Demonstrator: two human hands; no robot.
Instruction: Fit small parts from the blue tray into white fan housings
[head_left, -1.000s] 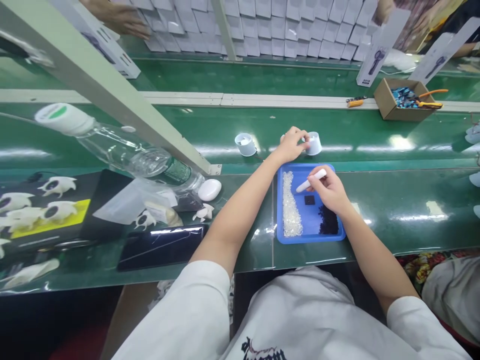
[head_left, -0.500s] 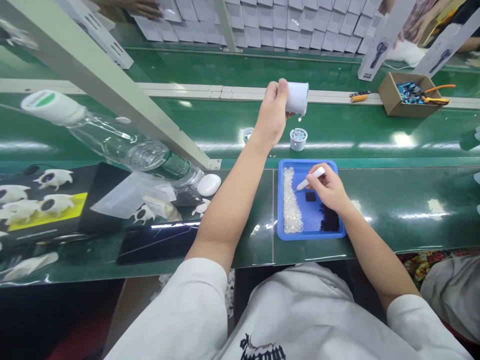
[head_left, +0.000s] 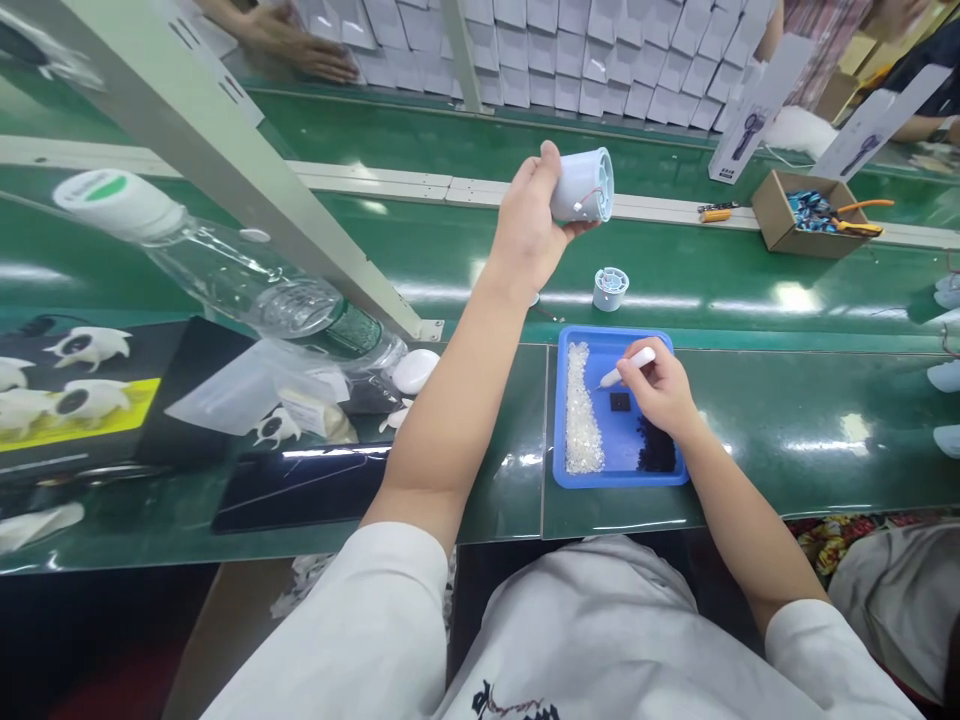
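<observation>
My left hand (head_left: 534,222) is wrapped round a light-blue plastic cylindrical housing (head_left: 583,186), held tilted above the green bench with its ribbed open end facing right. A thin wire with a small white connector hangs at its rim. In my right hand (head_left: 661,388) is a white pen-like tool (head_left: 628,366), its thin tip pointing down-left over the blue tray (head_left: 622,480). That tray holds a strip of small clear-white pieces (head_left: 582,420), a pile of small black pieces (head_left: 655,446) and a black square (head_left: 620,402). A similar housing (head_left: 610,289) stands upright behind the tray.
A plastic bottle (head_left: 247,270) leans by a metal post (head_left: 300,210) at left. White animal-shaped parts (head_left: 90,346) lie beyond a dark panel (head_left: 300,490). A cardboard box (head_left: 784,225) with pliers sits back right. Another person's hand (head_left: 300,45) touches stacked white boxes (head_left: 570,55).
The housing in my left hand has turned so its open end shows more toward me, and has shifted slightly left. My right hand stays over the tray with the pen-like tool.
</observation>
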